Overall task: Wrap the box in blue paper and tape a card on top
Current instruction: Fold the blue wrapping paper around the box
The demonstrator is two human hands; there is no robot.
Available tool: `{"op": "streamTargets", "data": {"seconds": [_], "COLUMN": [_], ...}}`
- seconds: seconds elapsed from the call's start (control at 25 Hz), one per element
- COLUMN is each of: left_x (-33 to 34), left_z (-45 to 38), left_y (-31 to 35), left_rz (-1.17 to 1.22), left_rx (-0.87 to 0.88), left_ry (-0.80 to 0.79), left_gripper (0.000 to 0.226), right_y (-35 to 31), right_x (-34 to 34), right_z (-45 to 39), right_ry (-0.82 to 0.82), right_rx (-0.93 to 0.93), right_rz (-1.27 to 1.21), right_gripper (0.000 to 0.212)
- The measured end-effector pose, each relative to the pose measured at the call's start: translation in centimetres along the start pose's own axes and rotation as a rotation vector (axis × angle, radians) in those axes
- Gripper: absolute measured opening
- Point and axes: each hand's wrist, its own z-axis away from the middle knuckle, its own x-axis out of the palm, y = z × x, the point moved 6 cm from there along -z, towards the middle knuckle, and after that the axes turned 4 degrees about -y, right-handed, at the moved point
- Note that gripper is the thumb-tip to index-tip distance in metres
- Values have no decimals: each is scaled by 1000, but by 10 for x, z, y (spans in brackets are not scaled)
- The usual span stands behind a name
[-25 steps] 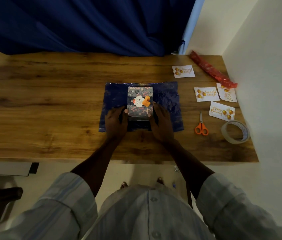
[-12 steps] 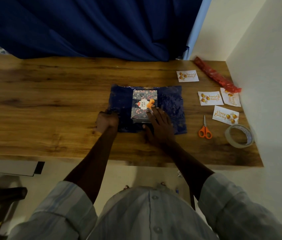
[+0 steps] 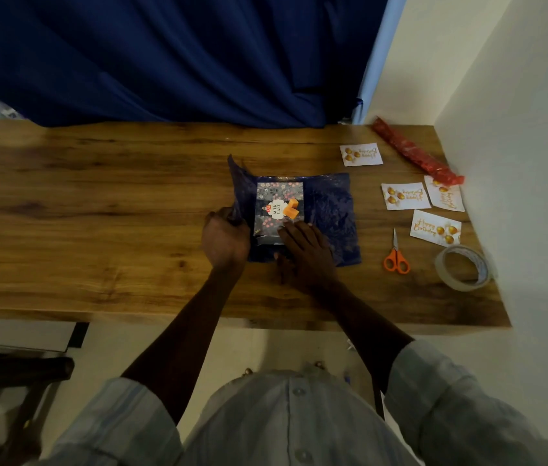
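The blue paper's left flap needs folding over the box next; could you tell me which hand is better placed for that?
Left. The left hand already grips the lifted edge of the blue paper, while the right hand rests flat on the box, steadying it.

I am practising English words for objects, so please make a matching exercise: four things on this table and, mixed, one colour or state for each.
Things:
1. scissors
2. tape roll
3. blue wrapping paper
4. red roll

States:
a. left edge lifted by the left hand
b. lies along the far right corner
c. orange handles
d. nearest the right wall, clear

Pairs: 1-c, 2-d, 3-a, 4-b
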Motion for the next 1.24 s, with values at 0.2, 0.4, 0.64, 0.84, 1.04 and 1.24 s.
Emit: {"op": "streamTargets", "data": {"seconds": [0.2, 0.4, 0.64, 0.84, 1.04, 1.24], "left_x": [11, 11, 17, 37, 48, 54], "left_z": [19, 39, 50, 55, 57, 61], "left_y": [0, 0, 1, 2, 5, 6], "left_rz": [-55, 32, 11, -71, -240, -296], "left_rx": [71, 272, 412, 523, 623, 702], "left_ry": [-27, 58, 14, -107, -64, -46], "left_gripper": [33, 36, 35, 35, 33, 34], "right_y": [-2, -3, -1, 1, 3, 9], "right_x": [1, 3, 6, 7, 1, 3], "right_z": [-1, -3, -1, 1, 6, 8], "right_ry": [-12, -30, -19, -38, 12, 29], "right_rx": [-23, -44, -17, 15, 89, 129], "right_rz": [-10, -29, -42, -79, -152, -190], "right_gripper": [50, 53, 57, 55, 60, 63]}}
